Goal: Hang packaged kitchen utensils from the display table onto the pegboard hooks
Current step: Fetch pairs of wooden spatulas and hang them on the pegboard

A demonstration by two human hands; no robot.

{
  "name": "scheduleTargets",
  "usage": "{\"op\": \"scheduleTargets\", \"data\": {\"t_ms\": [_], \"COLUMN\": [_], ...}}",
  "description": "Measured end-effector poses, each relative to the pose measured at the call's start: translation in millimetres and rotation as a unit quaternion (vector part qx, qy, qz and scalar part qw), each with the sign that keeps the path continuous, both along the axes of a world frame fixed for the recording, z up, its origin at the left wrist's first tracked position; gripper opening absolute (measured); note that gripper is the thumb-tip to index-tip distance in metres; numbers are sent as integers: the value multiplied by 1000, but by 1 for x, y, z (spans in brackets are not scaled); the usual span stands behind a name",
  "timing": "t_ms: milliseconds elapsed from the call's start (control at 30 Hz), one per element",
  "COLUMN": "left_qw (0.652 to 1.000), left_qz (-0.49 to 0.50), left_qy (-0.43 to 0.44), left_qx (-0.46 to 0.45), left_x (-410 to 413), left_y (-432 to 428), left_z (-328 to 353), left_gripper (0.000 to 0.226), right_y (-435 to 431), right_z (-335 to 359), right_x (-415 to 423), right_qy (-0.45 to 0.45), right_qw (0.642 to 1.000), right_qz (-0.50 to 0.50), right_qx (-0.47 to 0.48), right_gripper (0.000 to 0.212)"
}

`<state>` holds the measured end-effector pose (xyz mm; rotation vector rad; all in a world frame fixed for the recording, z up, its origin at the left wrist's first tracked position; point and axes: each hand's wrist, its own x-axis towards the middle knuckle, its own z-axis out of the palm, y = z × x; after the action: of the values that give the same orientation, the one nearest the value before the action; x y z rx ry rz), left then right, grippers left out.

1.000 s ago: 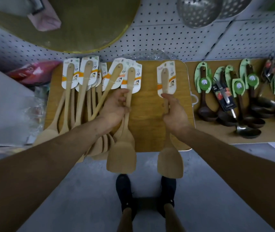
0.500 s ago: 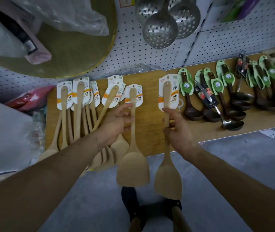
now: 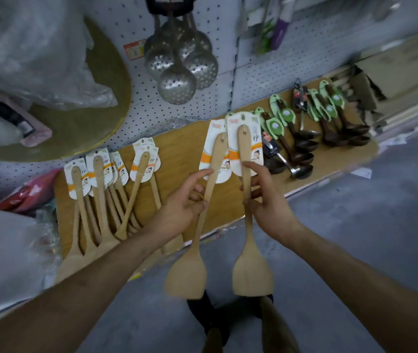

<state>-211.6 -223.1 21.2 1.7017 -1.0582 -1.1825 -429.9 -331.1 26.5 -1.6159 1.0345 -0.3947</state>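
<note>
The spare spatulas (image 3: pixel 101 200) lie on the table (image 3: pixel 177 149) at left. My left hand (image 3: pixel 182 210) pinches one wooden spatula (image 3: pixel 186 275) by its handle. My right hand (image 3: pixel 266 202) grips a second spatula (image 3: pixel 252 276) likewise. Both are off the table, their cards (image 3: pixel 253 149) uppermost and overlapping. Risk: the cards may snag each other, or a loose pinch may let a blade swing and slip short of the pegboard (image 3: pixel 266 80).

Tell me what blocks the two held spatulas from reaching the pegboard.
Nothing visible does. The left hand grips the left spatula, the right hand the right spatula, both below bare pegboard; the metal skimmers hang off to the left. No free hook shows.
</note>
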Motion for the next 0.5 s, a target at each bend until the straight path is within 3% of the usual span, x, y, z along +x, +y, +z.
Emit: {"op": "scheduleTargets", "data": {"t_ms": [333,500], "left_qw": [987,967], "left_qz": [-118,-182], "left_qy": [-41,-71], "left_qx": [-101,-165], "left_x": [-106,-184], "left_y": [-82,-149], "left_z": [108,174], "left_gripper": [80,77], "right_y": [1,-33], "right_z": [104,172], "right_x": [-126,-201], "right_qy": [-19,-31], "right_qw": [976,950], "right_qz": [-195,-272], "right_qx": [-90,-149], "right_gripper": [62,65]}}
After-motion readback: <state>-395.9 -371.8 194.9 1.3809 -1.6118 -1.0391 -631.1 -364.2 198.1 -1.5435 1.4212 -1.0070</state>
